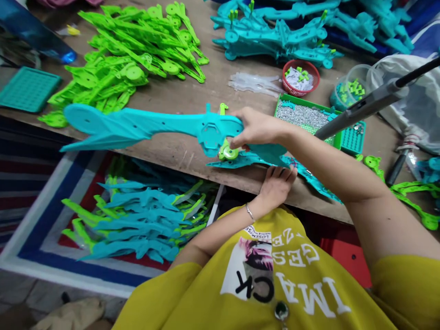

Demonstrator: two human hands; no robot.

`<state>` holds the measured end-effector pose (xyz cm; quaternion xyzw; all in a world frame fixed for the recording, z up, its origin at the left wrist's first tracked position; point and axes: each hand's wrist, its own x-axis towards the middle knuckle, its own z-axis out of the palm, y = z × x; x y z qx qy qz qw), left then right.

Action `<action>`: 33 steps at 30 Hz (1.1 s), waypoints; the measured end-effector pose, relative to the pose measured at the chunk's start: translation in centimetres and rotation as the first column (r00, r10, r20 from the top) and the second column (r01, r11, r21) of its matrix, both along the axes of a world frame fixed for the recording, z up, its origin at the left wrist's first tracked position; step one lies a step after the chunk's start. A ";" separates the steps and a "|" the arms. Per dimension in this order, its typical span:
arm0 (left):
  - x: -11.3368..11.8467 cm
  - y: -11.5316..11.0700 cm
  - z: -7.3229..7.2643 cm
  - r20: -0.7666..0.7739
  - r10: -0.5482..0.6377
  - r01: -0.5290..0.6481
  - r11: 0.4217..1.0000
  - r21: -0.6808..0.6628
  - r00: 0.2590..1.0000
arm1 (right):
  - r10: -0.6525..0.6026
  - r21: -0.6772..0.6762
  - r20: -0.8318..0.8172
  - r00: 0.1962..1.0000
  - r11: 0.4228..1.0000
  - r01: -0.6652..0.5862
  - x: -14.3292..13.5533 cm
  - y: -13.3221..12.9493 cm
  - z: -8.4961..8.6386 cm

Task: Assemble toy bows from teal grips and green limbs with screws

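Clamped near one end between the right hand's (256,128) thumb and fingers: a long, forked, turquoise-blue plastic shell (175,124), held above the brown tabletop (213,89) and stretching far out to the left of the fingertips. Reaching in from the right with bare forearm slanting up and across, wrist almost straight, back of the hand uppermost, index finger laid over the shell's far edge and thumb curled underneath.

Resting lower, at the table's front edge, with the left hand (278,183): knuckles up, fingers bent and close together, tips running in under the shell's near end. Cannot tell whether clamped on anything there. Wearing a thin, silver-coloured bracelet (249,211) on that wrist.

Just below the right thumb, a round, lime-green plastic piece (229,152); just left of the right index finger, at the shell's far edge, a small, lime-green plastic tab (223,109). Left of the left fingertips, on the table, a narrow, pointed, turquoise plastic piece (237,161).

Well beyond the right fingers, a heap of turquoise plastic parts (275,39); beyond and left, a heap of lime-green plastic parts (137,55). Nearer, to the right of those fingers, a round, red plastic basket (316,79).
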<state>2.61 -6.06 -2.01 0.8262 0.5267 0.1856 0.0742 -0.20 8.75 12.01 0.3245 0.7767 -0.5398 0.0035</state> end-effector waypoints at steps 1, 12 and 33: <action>-0.1 0.0 0.1 0.001 0.002 -0.002 1.000 -0.008 1.000 | -0.034 0.030 0.006 0.999 0.999 0.034 1.6 -0.2 0.2; -0.8 0.4 -0.5 0.094 -0.002 0.005 1.000 -0.030 0.996 | -0.091 0.275 -0.069 0.993 0.956 0.106 18.3 -1.0 -2.8; -0.9 0.5 -0.3 0.133 -0.010 0.008 1.000 0.012 0.991 | -0.246 0.254 -0.088 0.965 0.932 0.260 21.7 -1.7 -6.2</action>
